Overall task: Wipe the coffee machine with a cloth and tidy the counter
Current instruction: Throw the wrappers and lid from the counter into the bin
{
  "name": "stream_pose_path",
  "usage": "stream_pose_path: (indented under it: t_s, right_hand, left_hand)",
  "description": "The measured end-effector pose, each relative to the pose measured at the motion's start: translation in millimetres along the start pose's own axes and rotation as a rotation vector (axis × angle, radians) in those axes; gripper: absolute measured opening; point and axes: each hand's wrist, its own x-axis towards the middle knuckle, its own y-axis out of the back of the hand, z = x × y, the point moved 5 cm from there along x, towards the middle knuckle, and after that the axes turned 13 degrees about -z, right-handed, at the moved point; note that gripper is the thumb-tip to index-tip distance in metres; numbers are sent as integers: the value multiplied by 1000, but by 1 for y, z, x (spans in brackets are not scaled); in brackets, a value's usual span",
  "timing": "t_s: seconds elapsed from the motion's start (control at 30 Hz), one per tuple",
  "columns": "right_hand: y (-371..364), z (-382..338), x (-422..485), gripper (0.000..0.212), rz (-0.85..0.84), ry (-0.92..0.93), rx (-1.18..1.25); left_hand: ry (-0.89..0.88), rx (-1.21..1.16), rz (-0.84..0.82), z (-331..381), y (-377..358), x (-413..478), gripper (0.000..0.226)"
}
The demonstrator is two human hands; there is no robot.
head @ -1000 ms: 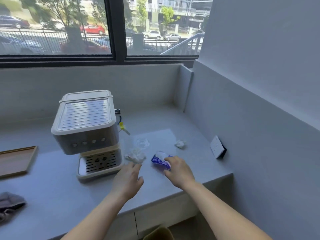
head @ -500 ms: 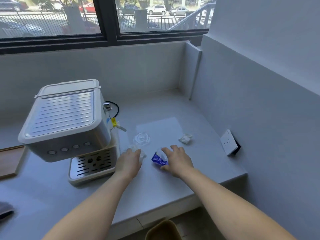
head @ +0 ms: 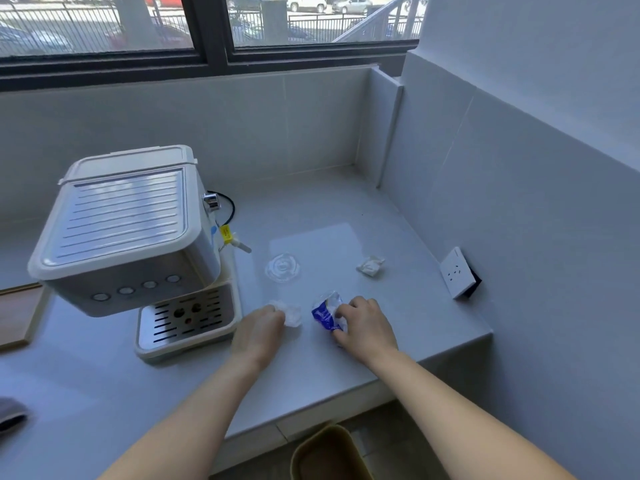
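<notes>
At the counter's [head: 415,327] front edge, right of the machine [head: 128,230]: my right hand [head: 365,329] grasps the blue wrapper [head: 325,315], thumb and fingers curled round it. My left hand [head: 258,332] has fingers bent onto the near edge of a clear wad [head: 292,313]. Its fingertips are hidden behind the knuckles, so I cannot tell whether it grips or only touches. Both pieces sit on the counter, near each other, apart.

Beyond them: 1 clear lid [head: 282,268], flat, and 1 white scrap [head: 370,265] to its right.

Step, as I judge it: tidying, litter pickup. The next move calls for lifting both pieces and carrying them to what looks like a bin [head: 329,452] below the counter edge, then 2 more pickups.

Far left, the cloth [head: 10,415] is cut off by the frame. The bin is only partly in view. The lid is hard to make out against the counter.
</notes>
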Motion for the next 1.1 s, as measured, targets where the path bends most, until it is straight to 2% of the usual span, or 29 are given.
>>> stream_pose_path:
  t_s: [0.13, 0.27, 0.33, 0.73, 0.87, 1.1]
  right_hand:
    - [4, 2, -23, 31, 82, 28, 44]
    - [4, 6, -49, 39, 169, 59, 75]
    - [0, 9, -62, 41, 191, 72, 89]
    - [-35, 35, -159, 45, 221, 51, 229]
    - [-65, 51, -191, 45, 186, 12, 297]
    - [-144, 94, -192, 48, -28, -132, 290]
  left_hand:
    - [-147, 215, 85, 11, -8, -28, 13]
    - [-228, 160, 149, 23, -10, -57, 8]
    - [-271, 133, 176, 30, -10, -72, 14]
    - [-415, -41, 302, 52, -45, -152, 13]
    - [-426, -67, 253, 49, -76, -172, 15]
    - [-268, -56, 54, 31, -144, -169, 14]
